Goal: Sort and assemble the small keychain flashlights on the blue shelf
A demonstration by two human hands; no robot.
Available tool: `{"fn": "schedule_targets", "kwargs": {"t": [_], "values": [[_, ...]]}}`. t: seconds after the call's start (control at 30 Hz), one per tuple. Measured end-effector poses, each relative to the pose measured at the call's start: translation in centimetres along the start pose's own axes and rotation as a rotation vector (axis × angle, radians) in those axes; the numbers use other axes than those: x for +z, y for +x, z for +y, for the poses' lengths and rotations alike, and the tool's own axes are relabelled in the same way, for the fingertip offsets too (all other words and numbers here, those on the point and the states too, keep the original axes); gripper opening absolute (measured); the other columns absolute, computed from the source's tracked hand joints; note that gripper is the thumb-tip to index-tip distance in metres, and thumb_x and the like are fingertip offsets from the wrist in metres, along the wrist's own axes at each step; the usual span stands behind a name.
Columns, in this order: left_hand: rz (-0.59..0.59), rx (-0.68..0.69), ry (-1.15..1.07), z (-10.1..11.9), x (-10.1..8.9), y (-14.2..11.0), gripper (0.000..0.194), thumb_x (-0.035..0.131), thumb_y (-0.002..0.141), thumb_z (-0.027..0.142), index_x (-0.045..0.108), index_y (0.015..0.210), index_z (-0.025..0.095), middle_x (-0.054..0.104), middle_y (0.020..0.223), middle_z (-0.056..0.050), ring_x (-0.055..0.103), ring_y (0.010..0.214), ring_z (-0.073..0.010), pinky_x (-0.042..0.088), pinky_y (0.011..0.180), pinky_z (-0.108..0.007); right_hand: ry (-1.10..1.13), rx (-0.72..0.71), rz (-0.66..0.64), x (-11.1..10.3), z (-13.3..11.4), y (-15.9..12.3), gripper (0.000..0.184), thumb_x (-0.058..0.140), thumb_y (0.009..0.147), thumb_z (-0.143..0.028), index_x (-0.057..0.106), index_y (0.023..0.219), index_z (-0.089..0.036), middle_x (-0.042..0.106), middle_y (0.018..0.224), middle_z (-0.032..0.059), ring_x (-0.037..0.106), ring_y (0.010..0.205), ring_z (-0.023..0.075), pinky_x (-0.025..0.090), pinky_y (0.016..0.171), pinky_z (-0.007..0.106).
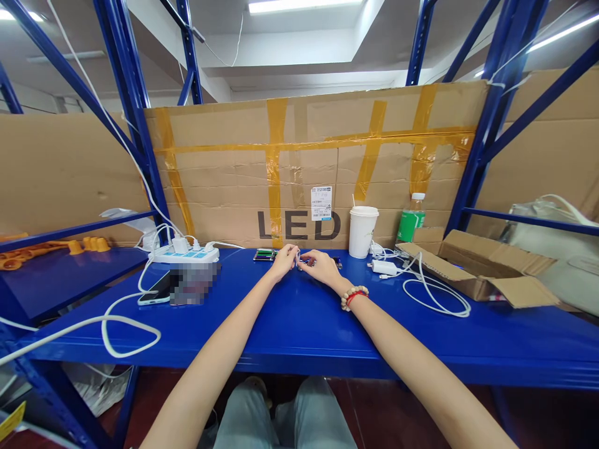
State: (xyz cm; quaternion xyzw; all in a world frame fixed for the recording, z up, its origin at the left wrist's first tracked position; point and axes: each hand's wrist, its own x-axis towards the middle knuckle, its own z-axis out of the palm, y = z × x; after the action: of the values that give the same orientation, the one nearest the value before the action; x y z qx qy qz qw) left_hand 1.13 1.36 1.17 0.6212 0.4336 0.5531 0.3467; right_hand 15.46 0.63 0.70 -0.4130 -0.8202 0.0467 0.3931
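Note:
Both my hands rest together at the far middle of the blue shelf surface (299, 324). My left hand (284, 262) and my right hand (319, 267) have curled fingers that pinch a small thin item between them, too small to name. A bead bracelet (353, 296) circles my right wrist. Just behind my hands lies a small dark and green part (264, 254).
A white power strip (185, 254) with plugs and cables stands at the left, a phone (156, 292) in front of it. A white paper cup (362, 231), a green bottle (412, 219), a white charger with cable (386, 267) and an open cardboard box (477, 271) sit at the right. A cardboard wall marked LED (299, 187) backs the shelf.

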Motion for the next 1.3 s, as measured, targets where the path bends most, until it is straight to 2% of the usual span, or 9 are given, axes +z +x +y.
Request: {"fn": "schedule_targets", "kwargs": {"t": [0.17, 0.37, 0.73, 0.93, 1.17, 1.3], "values": [[0.011, -0.041, -0.068, 0.5, 0.1, -0.3, 0.018, 0.048, 0.085, 0.03, 0.049, 0.074, 0.015, 0.049, 0.053, 0.005, 0.039, 0.036, -0.0026, 0.028, 0.037, -0.016, 0.093, 0.011, 0.013, 0.4, 0.4, 0.1, 0.016, 0.057, 0.078, -0.033, 0.068, 0.083, -0.022, 0.07, 0.086, 0.0005, 0.061, 0.071, 0.0139, 0.045, 0.064, 0.024], [-0.004, -0.058, -0.071, 0.9, 0.2, -0.5, 0.016, 0.046, 0.085, 0.025, 0.05, 0.073, 0.015, 0.051, 0.057, 0.004, 0.037, 0.037, -0.0023, 0.027, 0.038, -0.015, 0.089, 0.059, 0.039, 0.2, 0.1, 0.1, 0.012, 0.057, 0.077, -0.03, 0.066, 0.078, -0.022, 0.07, 0.078, -0.0013, 0.061, 0.068, 0.0135, 0.043, 0.061, 0.023], [0.018, -0.046, 0.024, 0.9, 0.3, -0.4, 0.022, 0.047, 0.083, 0.034, 0.054, 0.076, 0.015, 0.048, 0.061, 0.004, 0.036, 0.042, -0.0041, 0.028, 0.041, -0.018, 0.083, 0.072, 0.08, 0.1, 0.3, 0.3, 0.012, 0.055, 0.077, -0.03, 0.063, 0.081, -0.023, 0.068, 0.074, -0.0027, 0.059, 0.065, 0.0123, 0.037, 0.055, 0.022], [-0.022, -0.014, 0.072, 1.0, -0.1, -0.3, 0.021, 0.05, 0.08, 0.034, 0.056, 0.075, 0.014, 0.051, 0.064, 0.003, 0.039, 0.049, -0.006, 0.031, 0.046, -0.019, 0.105, 0.066, 0.075, 0.2, 0.4, 0.3, 0.015, 0.054, 0.076, -0.029, 0.065, 0.083, -0.022, 0.068, 0.074, -0.0017, 0.058, 0.063, 0.0127, 0.038, 0.054, 0.022], [-0.062, 0.105, 0.149, 0.8, -0.6, -0.1, 0.017, 0.05, 0.078, 0.028, 0.058, 0.073, 0.014, 0.056, 0.064, 0.001, 0.051, 0.061, -0.0108, 0.041, 0.063, -0.023, 0.169, 0.061, 0.098, 0.9, 1.3, 0.6, 0.02, 0.047, 0.078, -0.025, 0.067, 0.077, -0.019, 0.068, 0.078, 0.0012, 0.057, 0.066, 0.0135, 0.041, 0.062, 0.024], [-0.053, 0.148, 0.16, 0.7, -0.7, 0.1, 0.015, 0.052, 0.078, 0.026, 0.058, 0.073, 0.014, 0.059, 0.068, 0.0, 0.053, 0.066, -0.0117, 0.042, 0.067, -0.024, 0.216, 0.055, 0.112, 1.1, 1.7, 0.8, 0.031, 0.045, 0.083, -0.039, 0.067, 0.074, -0.018, 0.066, 0.075, 0.0018, 0.056, 0.066, 0.0138, 0.039, 0.06, 0.024]]}}
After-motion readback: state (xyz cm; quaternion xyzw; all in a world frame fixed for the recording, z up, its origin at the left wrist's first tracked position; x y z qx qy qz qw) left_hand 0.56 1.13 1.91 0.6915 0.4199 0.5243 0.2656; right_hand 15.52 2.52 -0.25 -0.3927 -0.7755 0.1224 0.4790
